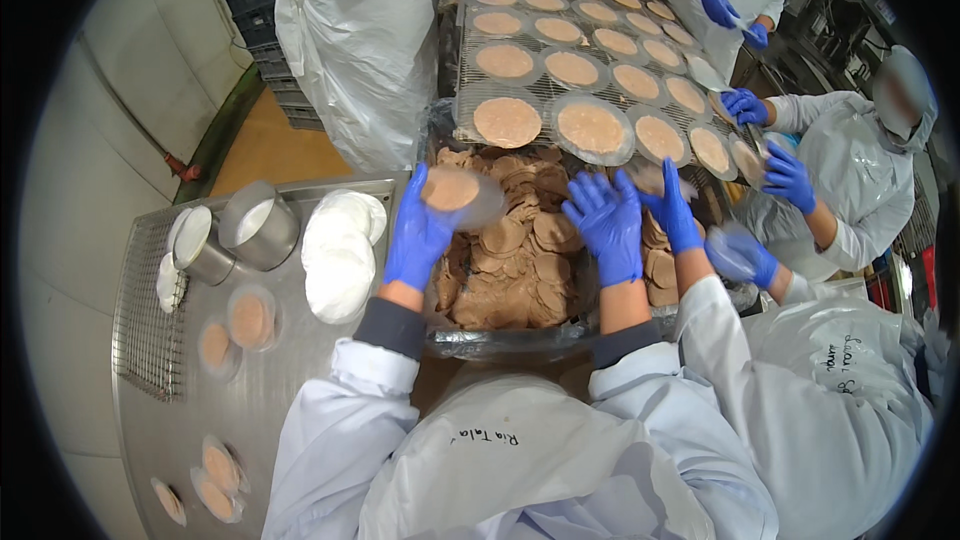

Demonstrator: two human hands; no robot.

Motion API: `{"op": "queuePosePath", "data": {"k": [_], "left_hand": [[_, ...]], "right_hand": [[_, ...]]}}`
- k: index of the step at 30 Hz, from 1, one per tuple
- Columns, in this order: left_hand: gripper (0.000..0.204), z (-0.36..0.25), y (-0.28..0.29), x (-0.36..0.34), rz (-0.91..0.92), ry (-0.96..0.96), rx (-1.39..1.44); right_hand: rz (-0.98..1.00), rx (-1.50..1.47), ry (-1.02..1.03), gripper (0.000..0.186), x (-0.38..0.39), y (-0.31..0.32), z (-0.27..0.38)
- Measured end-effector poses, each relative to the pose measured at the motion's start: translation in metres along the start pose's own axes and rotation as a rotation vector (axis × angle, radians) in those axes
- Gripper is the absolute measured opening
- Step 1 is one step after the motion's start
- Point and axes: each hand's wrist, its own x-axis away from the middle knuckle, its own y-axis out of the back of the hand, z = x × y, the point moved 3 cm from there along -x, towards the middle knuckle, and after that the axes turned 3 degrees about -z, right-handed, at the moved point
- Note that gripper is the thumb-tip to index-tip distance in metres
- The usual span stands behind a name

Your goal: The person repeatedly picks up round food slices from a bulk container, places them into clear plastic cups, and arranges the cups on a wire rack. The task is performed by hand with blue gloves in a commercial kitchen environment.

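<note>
My left hand (416,240), in a blue glove, grips a pale pink round patty (449,188) backed by a translucent disc. It holds them over the left side of a lined bin (500,343). Brown flattened patties (512,285) lie heaped in the bin. Above the bin's right side, my right hand (608,228), gloved the same way, is open with its fingers apart and nothing in it. Just beyond the bin is a wire mesh conveyor (465,105) with rows of pink patties (507,122) on translucent discs.
A steel table (290,380) at left carries two metal pots (260,225), white disc stacks (340,255) and several loose patties (251,320). A co-worker's gloved hand (672,210) is close to my right hand. Other people stand around the conveyor. Dark crates (258,15) are stacked at far left.
</note>
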Motion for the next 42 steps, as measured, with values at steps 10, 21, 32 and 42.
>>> {"op": "queuePosePath", "data": {"k": [10, 21, 32, 42], "left_hand": [[0.040, 0.038, -0.022, -0.035, 0.040, -0.175, -0.262], [0.043, -0.043, 0.008, 0.092, 0.038, -0.379, -0.535], [0.034, -0.213, 0.219, 0.241, -0.774, -1.121, -0.419], [0.025, 0.014, -0.039, -0.035, 0.101, -0.193, -0.347]], "right_hand": [[0.138, -0.180, 0.225, 0.044, -0.018, -0.027, 0.015], [0.469, 0.716, 0.096, 0.040, 0.035, -0.122, -0.121], [0.266, 0.006, -0.083, 0.067, -0.030, -0.088, -0.070], [0.034, -0.525, -0.060, 0.050, -0.055, -0.061, -0.018]]}}
